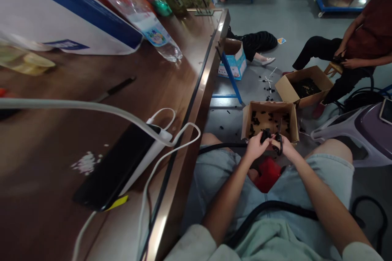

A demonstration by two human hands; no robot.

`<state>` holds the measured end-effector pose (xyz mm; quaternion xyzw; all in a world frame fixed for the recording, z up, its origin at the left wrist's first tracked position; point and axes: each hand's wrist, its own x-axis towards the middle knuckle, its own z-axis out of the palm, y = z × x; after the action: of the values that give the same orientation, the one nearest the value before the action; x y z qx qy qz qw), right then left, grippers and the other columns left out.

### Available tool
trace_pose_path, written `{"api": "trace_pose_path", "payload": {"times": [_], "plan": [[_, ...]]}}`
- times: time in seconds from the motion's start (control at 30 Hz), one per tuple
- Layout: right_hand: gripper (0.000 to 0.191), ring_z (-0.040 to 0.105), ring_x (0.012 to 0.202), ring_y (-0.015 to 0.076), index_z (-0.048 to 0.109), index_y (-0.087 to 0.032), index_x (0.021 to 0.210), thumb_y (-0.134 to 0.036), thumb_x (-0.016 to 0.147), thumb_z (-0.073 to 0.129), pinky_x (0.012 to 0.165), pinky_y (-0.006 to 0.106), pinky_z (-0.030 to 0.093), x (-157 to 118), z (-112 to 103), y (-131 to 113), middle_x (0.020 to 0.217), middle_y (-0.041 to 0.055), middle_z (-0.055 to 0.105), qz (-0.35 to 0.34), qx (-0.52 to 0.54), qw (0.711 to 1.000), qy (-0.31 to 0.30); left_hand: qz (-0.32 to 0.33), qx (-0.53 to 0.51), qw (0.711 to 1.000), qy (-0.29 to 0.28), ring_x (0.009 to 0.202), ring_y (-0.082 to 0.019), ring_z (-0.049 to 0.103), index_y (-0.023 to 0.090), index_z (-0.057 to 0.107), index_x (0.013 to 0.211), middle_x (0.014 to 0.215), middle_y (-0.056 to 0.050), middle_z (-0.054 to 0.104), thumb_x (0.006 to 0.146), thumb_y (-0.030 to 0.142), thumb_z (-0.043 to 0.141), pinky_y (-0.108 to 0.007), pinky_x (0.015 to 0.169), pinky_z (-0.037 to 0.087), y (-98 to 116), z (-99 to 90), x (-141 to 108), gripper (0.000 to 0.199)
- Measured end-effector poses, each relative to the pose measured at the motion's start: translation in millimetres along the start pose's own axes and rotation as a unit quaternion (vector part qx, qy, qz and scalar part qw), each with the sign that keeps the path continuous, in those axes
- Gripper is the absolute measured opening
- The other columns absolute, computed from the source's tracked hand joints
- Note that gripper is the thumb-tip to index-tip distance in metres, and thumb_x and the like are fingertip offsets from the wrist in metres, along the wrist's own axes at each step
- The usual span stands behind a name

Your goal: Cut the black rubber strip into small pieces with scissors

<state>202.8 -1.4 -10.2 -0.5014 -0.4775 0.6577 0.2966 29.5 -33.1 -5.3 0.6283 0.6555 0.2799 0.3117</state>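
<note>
I'm watching left hand (256, 147) gripping a black part (266, 133). Just rightward, right hand (288, 147) is holding scissors (279, 146), blades pointing away.

Left hand (255, 147) pinches small black part (266, 133); right hand (287, 147) grips black-handled scissors (279, 145) just beside it. Past the fingers: open cardboard box (293, 124), black bits inside. Farther right of them, second box (284, 89), seated co-worker (372, 38). Left of fingers: wooden table (183, 85), phone (122, 163), bottle (156, 34). Nearer than fingers: black hose (275, 205) across lap.
</note>
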Motion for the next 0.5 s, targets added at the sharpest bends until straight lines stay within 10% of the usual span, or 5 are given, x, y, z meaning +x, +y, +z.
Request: {"api": "trace_pose_path", "payload": {"times": [0.5], "plan": [[0.049, 0.062, 0.070, 0.0176, 0.061, -0.021, 0.088, -0.061, 0.069, 0.083, 0.068, 0.031, 0.050, 1, -13, -9, 0.078, 0.0017, 0.066, 0.010, -0.042, 0.999, 0.029, -0.050, 0.055, 0.997, -0.009, 0.083, -0.026, 0.073, 0.018, 0.068, 0.110, 0.089, -0.010, 0.077, 0.096, 0.030, 0.051, -0.029, 0.070, 0.045, -2, -3.5, 2, 0.025]]}}
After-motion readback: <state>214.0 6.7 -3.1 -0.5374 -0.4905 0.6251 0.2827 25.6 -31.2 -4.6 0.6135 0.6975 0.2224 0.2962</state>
